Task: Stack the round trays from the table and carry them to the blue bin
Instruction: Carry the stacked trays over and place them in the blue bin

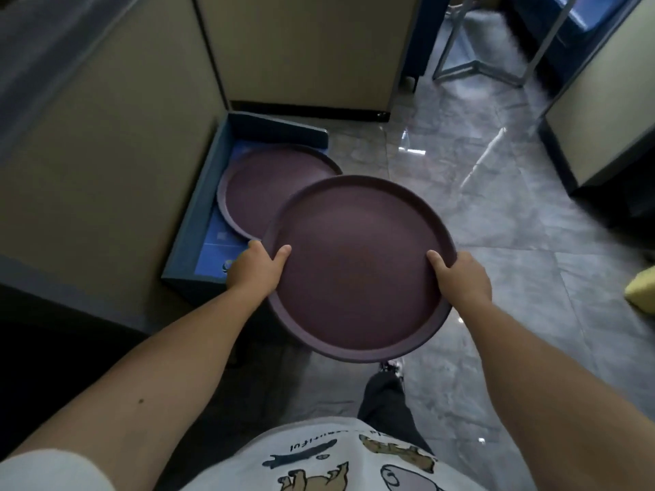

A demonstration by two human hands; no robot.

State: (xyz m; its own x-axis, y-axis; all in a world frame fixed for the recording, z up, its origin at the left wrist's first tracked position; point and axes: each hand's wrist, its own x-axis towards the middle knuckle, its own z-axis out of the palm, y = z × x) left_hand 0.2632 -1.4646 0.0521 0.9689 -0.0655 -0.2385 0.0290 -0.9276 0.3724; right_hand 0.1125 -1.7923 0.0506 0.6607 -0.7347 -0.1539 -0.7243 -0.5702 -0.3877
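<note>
I hold a dark purple round tray (pixel 358 264) level in front of me, above the floor. My left hand (pixel 257 269) grips its left rim with the thumb on top. My right hand (pixel 462 278) grips its right rim the same way. The rim looks thick; I cannot tell whether more trays lie under the top one. A blue bin (pixel 198 207) stands on the floor to the left, against a beige panel. Another purple round tray (pixel 269 186) lies tilted inside it, its right edge over the bin's side. The held tray overlaps the bin's right side.
Beige partition panels (pixel 106 154) close off the left and back. Glossy grey tiled floor (pixel 514 225) stretches to the right. Metal frame legs (pixel 478 65) stand at the back right. A yellow object (pixel 643 288) lies at the right edge. My leg (pixel 386 402) is below the tray.
</note>
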